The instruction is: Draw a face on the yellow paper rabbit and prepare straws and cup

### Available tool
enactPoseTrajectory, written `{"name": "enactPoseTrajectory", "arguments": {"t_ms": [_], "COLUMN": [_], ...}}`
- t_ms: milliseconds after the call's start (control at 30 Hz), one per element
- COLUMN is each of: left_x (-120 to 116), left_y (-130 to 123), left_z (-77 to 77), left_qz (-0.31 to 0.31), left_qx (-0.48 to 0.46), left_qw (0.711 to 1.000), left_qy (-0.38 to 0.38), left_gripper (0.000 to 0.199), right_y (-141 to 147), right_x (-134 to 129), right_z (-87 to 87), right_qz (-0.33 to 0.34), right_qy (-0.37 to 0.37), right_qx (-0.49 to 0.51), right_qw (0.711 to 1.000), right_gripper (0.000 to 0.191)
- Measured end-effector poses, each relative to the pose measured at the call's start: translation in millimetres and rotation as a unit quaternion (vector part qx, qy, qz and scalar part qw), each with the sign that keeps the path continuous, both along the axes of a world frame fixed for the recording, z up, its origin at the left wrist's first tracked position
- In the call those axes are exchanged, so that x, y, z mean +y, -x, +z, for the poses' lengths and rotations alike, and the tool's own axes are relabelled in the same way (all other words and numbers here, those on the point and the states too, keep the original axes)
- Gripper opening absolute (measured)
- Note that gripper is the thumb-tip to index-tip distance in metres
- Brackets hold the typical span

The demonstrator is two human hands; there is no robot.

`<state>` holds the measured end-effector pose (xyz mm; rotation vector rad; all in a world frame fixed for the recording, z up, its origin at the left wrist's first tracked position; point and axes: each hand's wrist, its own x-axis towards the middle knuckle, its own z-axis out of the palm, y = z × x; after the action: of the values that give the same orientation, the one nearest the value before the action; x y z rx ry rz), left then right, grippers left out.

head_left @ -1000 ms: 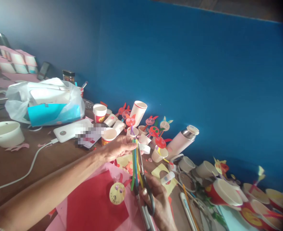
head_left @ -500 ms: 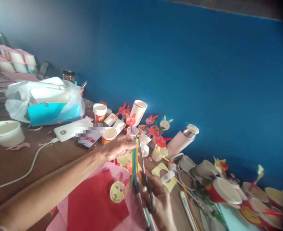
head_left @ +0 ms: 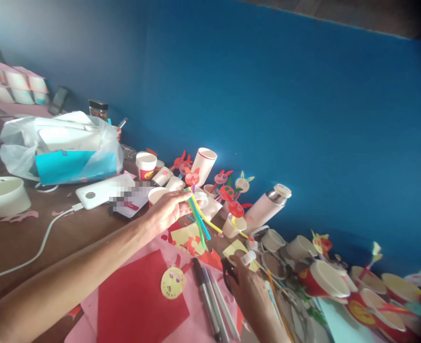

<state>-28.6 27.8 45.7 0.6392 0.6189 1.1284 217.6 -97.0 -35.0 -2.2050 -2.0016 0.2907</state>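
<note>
My left hand is closed, pinching green, blue and yellow straws at their upper ends. Their free ends fan out downward over paper scraps. Close behind these fingers is a white tape roll. Low at the right, my right hand is around the black handle of a pair of scissors; the blades are mostly hidden. A yellow paper face lies on red paper, left of several markers.
Paper cups with red animal faces stand behind my hands, beside a pink thermos. More cups crowd the right. At the left are a plastic bag, a white power bank with its cable, a phone and a white bowl.
My right hand has taken the scissors away from the straws, down and right toward the tabletop. The straws now spread apart and angle right; my left hand has shifted slightly left and up.
</note>
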Motion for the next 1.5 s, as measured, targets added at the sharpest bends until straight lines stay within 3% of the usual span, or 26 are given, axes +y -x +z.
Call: {"name": "enactPoseTrajectory", "arguments": {"t_ms": [133, 267, 467, 533, 600, 700, 800, 900, 1000, 1100, 1300, 1500], "left_x": [-3.3, -4.3, -5.8, -8.7, -13.2, -20.9, -26.5, -29.6, -32.9, -36.2, -34.5, -32.5], "left_y": [-2.1, -3.5, -3.7, -4.9, -7.0, -10.4, -13.4, -16.8, -20.4, -22.1, -18.9, -20.5], "left_z": [4.8, 2.0, -5.1, -5.2, -5.0, -6.9, -12.1, -18.1, -21.9, -23.4, -27.7, -26.9], "left_qz": [0.011, 0.018, 0.021, 0.017, 0.008, -0.011, -0.036, -0.057, -0.06, -0.064, -0.126, -0.113], "left_qx": [-0.024, -0.044, -0.042, -0.024, -0.009, 0.02, 0.077, 0.13, 0.143, 0.138, 0.181, 0.127], "left_qw": [0.999, 0.998, 0.999, 0.999, 0.999, 0.998, 0.991, 0.98, 0.979, 0.979, 0.961, 0.973], "left_qy": [0.027, 0.041, -0.013, -0.033, -0.051, -0.067, -0.099, -0.137, -0.136, -0.138, -0.167, -0.158], "left_gripper": [0.007, 0.011, 0.009, 0.007, 0.011, 0.018, 0.027, 0.036, 0.039, 0.04, 0.041, 0.026], "right_y": [15.0, 18.3, 15.9, 14.9, 14.2, 17.2, 29.4, 49.6, 69.0, 78.9, 76.6, 79.0], "right_x": [0.5, 4.8, 3.1, -1.2, -5.0, -6.7, -3.3, 3.7, 10.8, 14.5, 11.8, 9.2], "right_z": [-0.1, -3.4, -4.1, 5.4, 19.3, 43.0, 62.8, 74.1, 76.5, 73.0, 64.1, 64.1], "right_qz": [0.015, 0.028, 0.058, 0.056, 0.05, 0.023, -0.025, 0.004, 0.043, 0.05, 0.057, 0.075], "right_qy": [0.036, 0.049, 0.035, -0.022, -0.117, -0.207, -0.23, -0.193, -0.155, -0.159, -0.136, -0.148], "right_qx": [-0.083, -0.098, -0.108, -0.071, 0.038, 0.23, 0.316, 0.35, 0.338, 0.336, 0.364, 0.34], "right_qw": [0.996, 0.994, 0.992, 0.996, 0.991, 0.951, 0.92, 0.917, 0.927, 0.927, 0.92, 0.926], "right_gripper": [0.036, 0.032, 0.024, 0.026, 0.029, 0.034, 0.041, 0.04, 0.027, 0.028, 0.03, 0.03]}}
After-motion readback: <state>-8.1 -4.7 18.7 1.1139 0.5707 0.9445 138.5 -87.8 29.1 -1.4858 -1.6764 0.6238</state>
